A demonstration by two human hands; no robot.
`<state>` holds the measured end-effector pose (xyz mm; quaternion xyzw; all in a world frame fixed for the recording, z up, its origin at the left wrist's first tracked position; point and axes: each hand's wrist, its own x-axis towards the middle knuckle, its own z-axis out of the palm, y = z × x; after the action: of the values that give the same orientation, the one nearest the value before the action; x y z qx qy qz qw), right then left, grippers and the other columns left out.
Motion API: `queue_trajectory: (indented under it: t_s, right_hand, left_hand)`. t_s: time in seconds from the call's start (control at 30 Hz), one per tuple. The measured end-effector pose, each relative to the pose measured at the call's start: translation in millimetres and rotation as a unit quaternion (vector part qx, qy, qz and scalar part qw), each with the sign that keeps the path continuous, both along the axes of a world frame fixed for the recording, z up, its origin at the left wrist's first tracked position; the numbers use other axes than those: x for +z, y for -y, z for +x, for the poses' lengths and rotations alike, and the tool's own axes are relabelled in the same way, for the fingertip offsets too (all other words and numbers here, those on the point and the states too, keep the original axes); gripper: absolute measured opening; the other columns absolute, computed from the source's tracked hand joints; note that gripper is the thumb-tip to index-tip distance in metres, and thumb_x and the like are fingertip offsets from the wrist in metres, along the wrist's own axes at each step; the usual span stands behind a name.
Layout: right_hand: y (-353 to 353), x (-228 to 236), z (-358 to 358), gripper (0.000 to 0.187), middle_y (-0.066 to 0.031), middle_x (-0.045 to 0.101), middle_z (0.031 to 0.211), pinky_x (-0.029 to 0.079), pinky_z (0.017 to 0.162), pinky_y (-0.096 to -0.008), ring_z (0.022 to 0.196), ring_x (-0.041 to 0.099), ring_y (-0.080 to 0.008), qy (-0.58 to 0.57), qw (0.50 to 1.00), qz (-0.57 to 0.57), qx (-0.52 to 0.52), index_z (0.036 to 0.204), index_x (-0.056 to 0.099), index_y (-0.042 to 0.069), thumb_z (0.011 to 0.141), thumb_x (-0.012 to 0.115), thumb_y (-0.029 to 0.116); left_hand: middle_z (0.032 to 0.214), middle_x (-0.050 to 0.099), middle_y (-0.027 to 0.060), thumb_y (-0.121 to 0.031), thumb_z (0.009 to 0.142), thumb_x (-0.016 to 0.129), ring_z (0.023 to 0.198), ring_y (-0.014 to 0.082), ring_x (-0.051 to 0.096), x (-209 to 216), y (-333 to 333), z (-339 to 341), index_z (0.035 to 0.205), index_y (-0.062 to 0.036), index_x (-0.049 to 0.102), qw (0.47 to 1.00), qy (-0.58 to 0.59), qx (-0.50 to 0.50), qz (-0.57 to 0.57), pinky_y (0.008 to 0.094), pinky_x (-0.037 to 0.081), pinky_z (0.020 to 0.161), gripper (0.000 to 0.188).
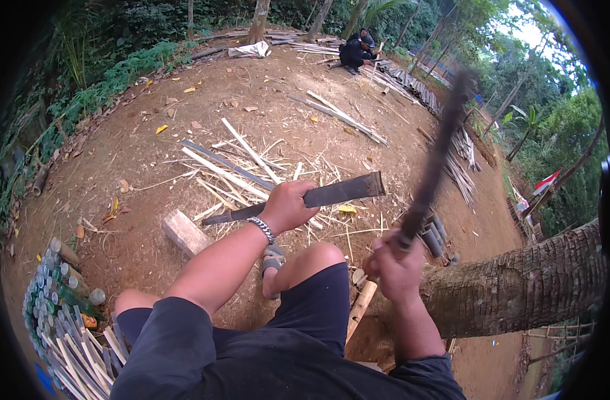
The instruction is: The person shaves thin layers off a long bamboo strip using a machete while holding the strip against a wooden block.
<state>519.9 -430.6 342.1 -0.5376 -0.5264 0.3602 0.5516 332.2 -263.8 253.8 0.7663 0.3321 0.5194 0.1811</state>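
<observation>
My left hand, with a chain bracelet at its wrist, is closed round the middle of a dark, flat bamboo slat. The slat lies across in front of me, its wider end to the right. On my right, my right hand grips the handle of a machete. Its dark blade stands raised, tip up and away, smeared by motion and apart from the slat. Below the left hand, pale split bamboo strips and shavings lie on the ground. A squared wood block sits by my left forearm.
A thick tree trunk crosses at the right, close to my right arm. At lower left are stacked bottles and a bundle of strips. Two long strips lie farther out. Another person crouches at the back beside bamboo poles.
</observation>
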Motion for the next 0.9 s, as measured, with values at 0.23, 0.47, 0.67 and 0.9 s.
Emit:
queue_trajectory:
  t_s: [0.23,0.47,0.67,0.9]
  right_hand:
    - [-2,-7,-22,0.013,-0.0024,0.056,0.069,0.041,0.048,-0.0238,0.051,0.052,-0.0086,-0.147,0.982,0.116,0.030,0.087,0.052,0.005,0.083,0.063,0.003]
    - [-7,-10,-2,0.015,-0.0011,0.054,0.066,0.041,0.047,-0.0256,0.052,0.052,-0.0084,0.041,0.999,0.000,0.001,0.088,0.049,0.006,0.085,0.063,0.001]
    - [-10,0,-11,0.014,-0.0006,0.051,0.062,0.041,0.044,-0.0267,0.048,0.051,-0.0085,0.103,0.992,-0.068,-0.025,0.087,0.046,0.005,0.088,0.057,-0.004]
    - [-6,1,-7,0.012,-0.0026,0.051,0.065,0.041,0.045,-0.0273,0.050,0.051,-0.0092,0.064,0.997,-0.007,-0.030,0.087,0.048,0.003,0.086,0.060,-0.001]
  left_hand:
    - [0.069,0.060,0.0142,-0.015,0.068,0.074,0.066,0.0328,0.062,2,-1,-1,0.079,-0.0042,0.062,1.000,0.003,0.004,0.003,0.0389,0.049,0.059,0.019]
    - [0.068,0.058,0.0143,-0.013,0.068,0.074,0.066,0.0320,0.061,4,-3,1,0.077,-0.0023,0.060,1.000,0.004,0.001,0.001,0.0383,0.047,0.058,0.020]
    - [0.069,0.057,0.0137,-0.013,0.067,0.075,0.065,0.0321,0.060,-1,-6,0,0.078,-0.0032,0.060,1.000,0.011,0.004,0.014,0.0388,0.047,0.059,0.021]
    - [0.072,0.060,0.0101,-0.019,0.070,0.074,0.068,0.0312,0.063,-5,1,2,0.079,-0.0089,0.058,0.998,-0.009,0.055,0.041,0.0398,0.050,0.060,0.021]
